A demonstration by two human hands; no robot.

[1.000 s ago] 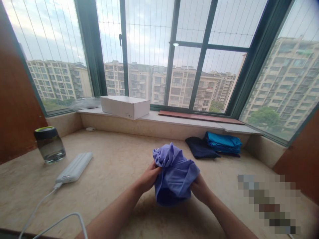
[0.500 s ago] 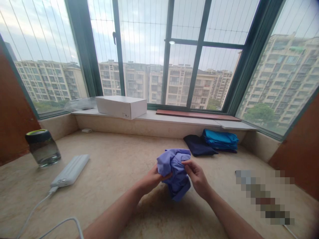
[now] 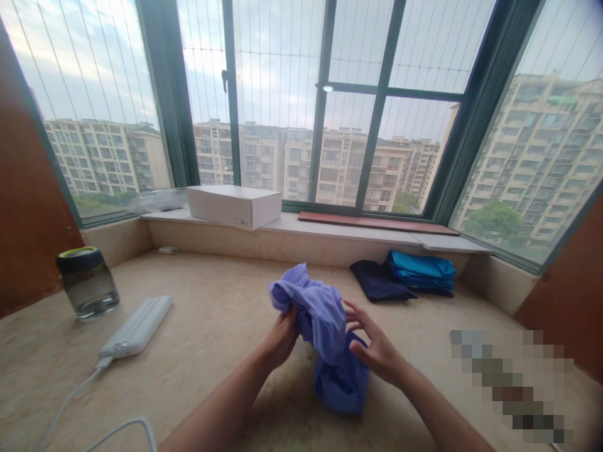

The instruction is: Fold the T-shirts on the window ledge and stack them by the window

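Note:
A crumpled purple cloth (image 3: 320, 314), perhaps a garment, hangs in loose folds in the middle of the head view. My left hand (image 3: 284, 336) is closed on its upper left part, with the fingers mostly hidden behind the fabric. The lower end droops towards the stone surface below; whether it touches cannot be told. At the cloth's right side is my right hand (image 3: 374, 345), fingers spread and thumb apart, close to the fabric but gripping none of it.
Folded dark navy cloth (image 3: 381, 281) and bright blue cloth (image 3: 421, 270) lie at the back right. A bottle (image 3: 88, 282) and a cabled white power bank (image 3: 136, 326) are at left. A white box (image 3: 233, 207) sits on the window ledge (image 3: 339, 233). A pixelated patch covers something at right.
The right fingers have let go of the cloth and spread apart. The cloth has loosened, its lower end hanging further down, while my left hand has shifted slightly left with its upper part.

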